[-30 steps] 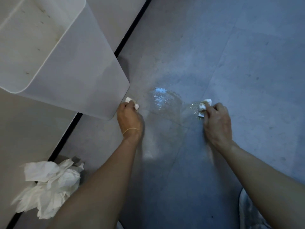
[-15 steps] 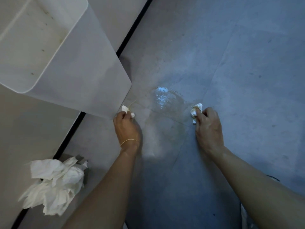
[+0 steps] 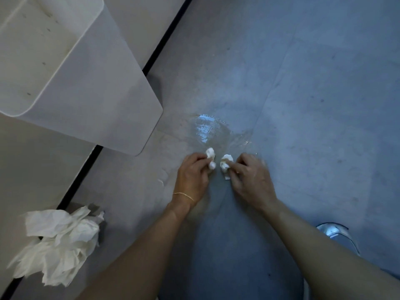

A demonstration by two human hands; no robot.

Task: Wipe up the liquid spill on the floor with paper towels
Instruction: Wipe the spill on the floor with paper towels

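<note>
Two crumpled paper wads are pinched at the glossy puddle's (image 3: 203, 128) edge: left wad (image 3: 210, 156) by left hand (image 3: 191, 177), right wad (image 3: 225, 163) by right hand (image 3: 252, 180).

Reaches forward and down with both bare arms, pinching left wad (image 3: 210, 153) in left hand (image 3: 191, 176), right wad (image 3: 225, 163) in right hand (image 3: 252, 180), hands close together.

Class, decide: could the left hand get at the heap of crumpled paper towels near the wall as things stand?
Probably yes: only bare floor lies between the left hand and the heap, though its fingers pinch a small wad.
</note>
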